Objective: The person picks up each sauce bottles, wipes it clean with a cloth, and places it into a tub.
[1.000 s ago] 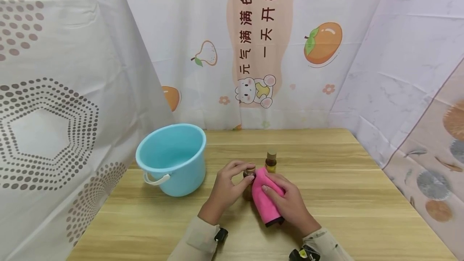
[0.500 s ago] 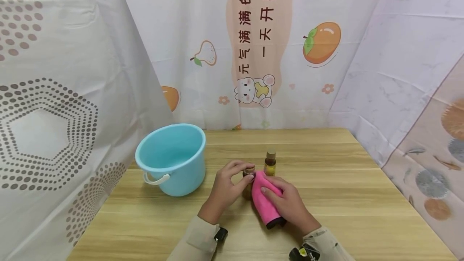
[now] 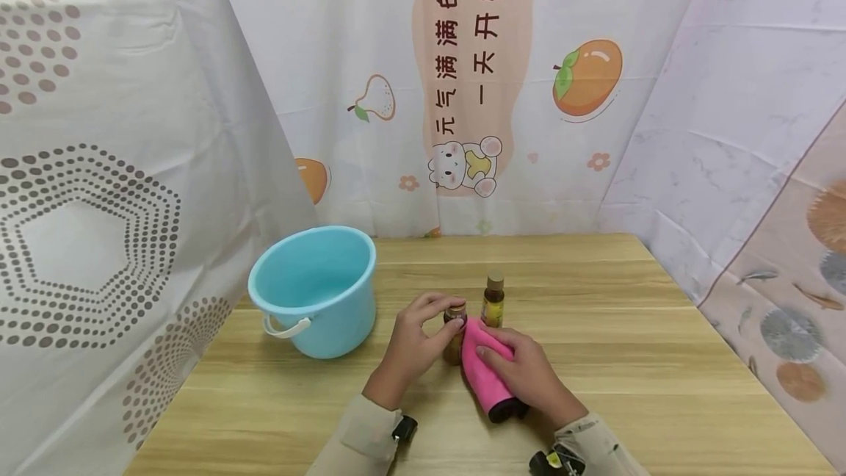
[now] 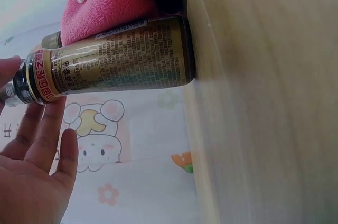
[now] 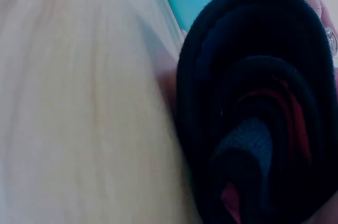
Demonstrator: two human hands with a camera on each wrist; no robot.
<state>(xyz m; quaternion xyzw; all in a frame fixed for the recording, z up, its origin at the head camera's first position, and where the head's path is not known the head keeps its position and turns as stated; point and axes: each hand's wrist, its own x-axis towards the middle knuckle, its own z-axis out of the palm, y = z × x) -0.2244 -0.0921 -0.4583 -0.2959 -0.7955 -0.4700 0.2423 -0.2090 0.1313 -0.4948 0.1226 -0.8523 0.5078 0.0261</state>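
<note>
My left hand (image 3: pixel 415 340) pinches the neck of an upright dark bottle (image 3: pixel 452 351) between thumb and fingers. In the left wrist view this bottle has a gold label (image 4: pixel 116 60) covered in small print, and its base is on the table. A folded pink cloth (image 3: pixel 482 369) with a black edge is gripped by my right hand (image 3: pixel 529 369) and lies against the bottle's right side. The right wrist view is largely filled by the cloth's rolled black-edged layers (image 5: pixel 259 28). Just behind the cloth stands a second small dark bottle (image 3: pixel 493 302) with a yellow label, its lower part hidden.
A light blue bucket (image 3: pixel 353 314) with a white handle stands left of my left hand. The wooden table (image 3: pixel 661 358) reaches back to a printed curtain (image 3: pixel 370 167), with more curtains at both sides.
The cloth has slid a little down along the bottle, toward me, and more of the second bottle shows behind it. My left hand has stayed on the neck.
</note>
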